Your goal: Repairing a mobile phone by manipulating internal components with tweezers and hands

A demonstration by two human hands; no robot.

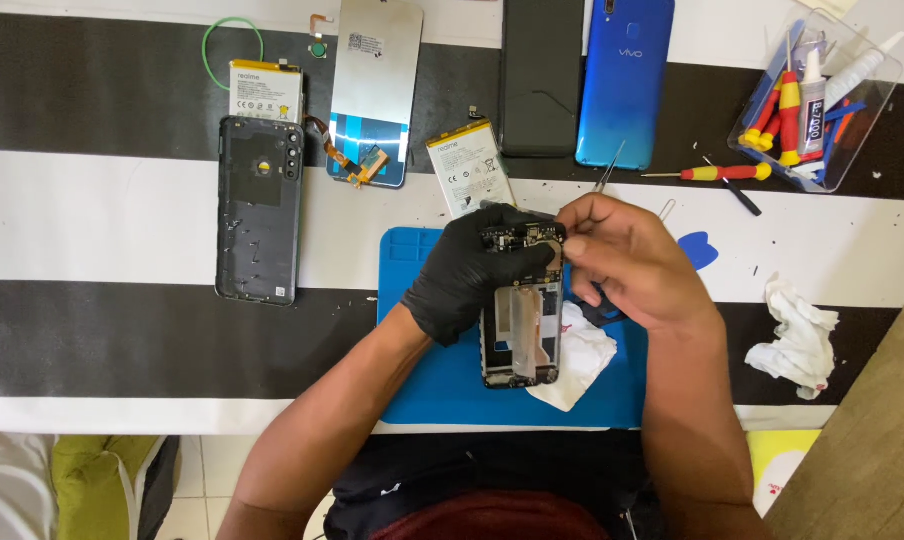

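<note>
The opened phone frame (520, 335) lies upright on the blue repair mat (412, 380), near the mat's middle, over a white cloth (582, 360). The gloved left hand (477, 275) clasps its top edge and circuit board (522, 236). The bare right hand (627, 265) pinches metal tweezers (608, 170), their tips hidden at the board.

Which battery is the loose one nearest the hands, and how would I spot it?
Start at the blue mat. Just above its top edge lies a tilted white battery, beside the black phone. Unlike the other battery far left, it sits slanted, touching the gloved left hand.
</note>
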